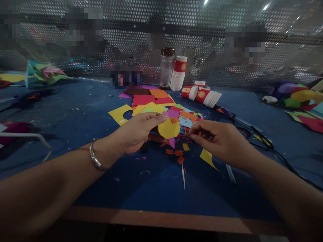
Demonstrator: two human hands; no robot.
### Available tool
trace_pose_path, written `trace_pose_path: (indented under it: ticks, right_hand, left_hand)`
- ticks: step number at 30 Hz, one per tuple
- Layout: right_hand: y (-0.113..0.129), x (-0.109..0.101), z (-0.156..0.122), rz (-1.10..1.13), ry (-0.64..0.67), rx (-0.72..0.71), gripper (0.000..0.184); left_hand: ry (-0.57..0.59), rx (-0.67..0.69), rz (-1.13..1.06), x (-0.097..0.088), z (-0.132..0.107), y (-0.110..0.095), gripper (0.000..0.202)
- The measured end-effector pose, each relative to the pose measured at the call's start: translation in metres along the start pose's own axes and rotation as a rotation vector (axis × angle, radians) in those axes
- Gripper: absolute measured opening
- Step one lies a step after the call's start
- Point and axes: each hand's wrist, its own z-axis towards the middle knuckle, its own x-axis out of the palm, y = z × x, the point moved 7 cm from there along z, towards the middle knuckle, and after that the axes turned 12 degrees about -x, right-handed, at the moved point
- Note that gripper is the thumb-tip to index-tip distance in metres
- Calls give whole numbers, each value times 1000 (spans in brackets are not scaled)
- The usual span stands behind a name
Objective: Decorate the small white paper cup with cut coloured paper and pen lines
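My left hand (137,132), a metal bracelet on its wrist, pinches a round yellow paper disc (169,130) between thumb and fingers above the table. To the right of the disc, my right hand (214,137) has its fingers closed in a pinch. Something thin and dark shows at its fingertips, too small to name. Beneath and around both hands lie colored paper scraps, among them small orange pieces (179,153) and a curved yellow offcut (208,158). Behind my left hand lies a yellow sheet (118,114) with a round cut-out.
A clear bottle (166,70) stands beside stacked paper cups (178,75) at the back. More cups (208,97) lie tipped over. At right are a glue gun (225,112) and its black cable (280,156). A paper bouquet (46,74) lies far left, before a perforated metal screen (121,37).
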Motion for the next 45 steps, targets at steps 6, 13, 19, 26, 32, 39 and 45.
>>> trace_pose_path:
  ticks: [6, 13, 19, 26, 32, 39, 45]
  right_hand:
    - [-9, -3, -1, 6, -26, 38, 15]
    - [-5, 15, -1, 91, 106, 30, 13]
    - [14, 33, 0, 28, 281, -100, 10]
    - [15, 39, 0, 0, 356, -29, 6]
    - [15, 37, 2, 41, 306, -27, 6]
    - [2, 13, 1, 146, 55, 73, 11]
    - [5, 2, 0, 159, -114, 53, 10]
  left_hand:
    - [-15, -13, -46, 2, -2, 0, 23]
    - [-86, 32, -97, -5, -1, -3, 20]
    - [-139, 62, -149, -9, -1, -6, 20]
    - [-146, 86, -179, -9, -1, -7, 17]
    - [-149, 93, -177, -9, -2, -7, 18]
    - [-143, 92, -117, -7, -2, -7, 22]
    - [-147, 133, -64, -5, -3, -7, 23]
